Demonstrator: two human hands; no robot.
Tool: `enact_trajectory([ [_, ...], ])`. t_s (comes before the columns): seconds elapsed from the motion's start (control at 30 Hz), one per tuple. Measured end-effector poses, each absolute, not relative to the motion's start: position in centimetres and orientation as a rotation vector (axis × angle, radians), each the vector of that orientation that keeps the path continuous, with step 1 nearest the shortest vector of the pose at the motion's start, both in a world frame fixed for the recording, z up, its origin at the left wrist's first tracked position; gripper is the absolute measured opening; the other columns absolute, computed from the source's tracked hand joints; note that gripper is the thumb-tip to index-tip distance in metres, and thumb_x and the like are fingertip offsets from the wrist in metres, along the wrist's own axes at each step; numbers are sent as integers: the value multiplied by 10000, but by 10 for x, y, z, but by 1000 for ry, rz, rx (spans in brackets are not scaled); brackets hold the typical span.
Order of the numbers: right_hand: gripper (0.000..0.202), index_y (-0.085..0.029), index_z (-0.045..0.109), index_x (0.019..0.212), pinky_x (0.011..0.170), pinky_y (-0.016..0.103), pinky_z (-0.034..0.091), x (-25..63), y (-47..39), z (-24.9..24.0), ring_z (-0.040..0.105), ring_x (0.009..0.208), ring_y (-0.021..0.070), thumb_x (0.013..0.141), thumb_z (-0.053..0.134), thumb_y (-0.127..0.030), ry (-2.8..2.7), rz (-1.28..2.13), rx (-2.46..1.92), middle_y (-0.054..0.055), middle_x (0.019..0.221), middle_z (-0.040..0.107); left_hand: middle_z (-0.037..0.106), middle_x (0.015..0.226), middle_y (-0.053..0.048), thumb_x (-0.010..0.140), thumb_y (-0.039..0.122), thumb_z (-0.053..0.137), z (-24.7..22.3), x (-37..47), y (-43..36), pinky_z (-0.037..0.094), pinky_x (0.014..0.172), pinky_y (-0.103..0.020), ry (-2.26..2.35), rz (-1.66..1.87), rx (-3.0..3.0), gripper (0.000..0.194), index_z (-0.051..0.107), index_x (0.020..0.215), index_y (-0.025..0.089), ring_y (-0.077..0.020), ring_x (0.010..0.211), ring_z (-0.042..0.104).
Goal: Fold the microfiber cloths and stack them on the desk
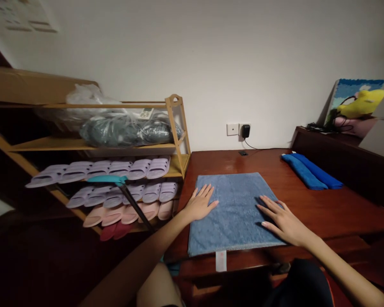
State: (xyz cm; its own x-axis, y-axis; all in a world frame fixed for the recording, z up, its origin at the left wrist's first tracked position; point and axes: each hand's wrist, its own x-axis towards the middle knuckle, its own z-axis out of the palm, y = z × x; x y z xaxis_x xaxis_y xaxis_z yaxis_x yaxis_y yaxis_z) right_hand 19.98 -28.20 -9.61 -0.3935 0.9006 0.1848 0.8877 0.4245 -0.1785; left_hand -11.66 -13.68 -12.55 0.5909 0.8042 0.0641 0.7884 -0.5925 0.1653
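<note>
Left hand (201, 204) and right hand (282, 221), both spread, rest palm-down on opposite sides of the blue-grey cloth (235, 213), laid flat near the front of the worktop (307, 209). Light, even, outward pressure should smooth it best without dragging its corners askew.

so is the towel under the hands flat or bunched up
Flat: the towel lies nearly smooth, its edges straight; whether it's folded double, I cannot tell.
</note>
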Motion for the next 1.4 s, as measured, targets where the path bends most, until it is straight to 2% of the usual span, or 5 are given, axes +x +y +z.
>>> enact_trajectory([
  [0.17,397,-229,537,1279,942,408,399,111,-304,-71,547,1058,216,955,377,-394,-2455,135,-1262,100,1220,588,165,1548,-101,937,609,209,-123,-120,-137,86,1134,-470,1330,222,2662,684,235,1476,191,-222,1430,119],
  [0.57,195,-193,629,1013,763,340,414,1,-288,-107,524,880,211,893,495,-269,-2503,179,-1099,55,947,598,160,1554,-69,968,525,227,-104,-183,-133,127,1135,-455,1519,388,2556,597,229,1476,212,-198,1427,140],
  [0.97,390,-180,644,700,698,245,423,13,-267,-101,583,719,141,948,399,-354,-2069,897,-1032,17,762,641,527,1352,-85,919,286,362,-97,-187,-162,346,1088,-356,1502,879,2388,377,578,1202,161,-199,1261,468],
  [1.23,359,-188,635,868,710,347,441,79,-252,-111,600,774,244,923,346,-394,-1875,173,-1607,91,806,657,494,1380,-94,913,194,268,-90,-169,-191,322,1097,-377,1564,716,2565,455,472,1318,163,-211,1290,428],
  [1.4,354,-201,610,862,687,387,452,148,-257,-117,588,761,276,904,318,-396,-1917,-216,-1913,110,794,641,285,1504,-173,950,452,258,-103,-134,-164,180,1140,-458,1589,400,2582,622,304,1431,59,-284,1405,212],
])
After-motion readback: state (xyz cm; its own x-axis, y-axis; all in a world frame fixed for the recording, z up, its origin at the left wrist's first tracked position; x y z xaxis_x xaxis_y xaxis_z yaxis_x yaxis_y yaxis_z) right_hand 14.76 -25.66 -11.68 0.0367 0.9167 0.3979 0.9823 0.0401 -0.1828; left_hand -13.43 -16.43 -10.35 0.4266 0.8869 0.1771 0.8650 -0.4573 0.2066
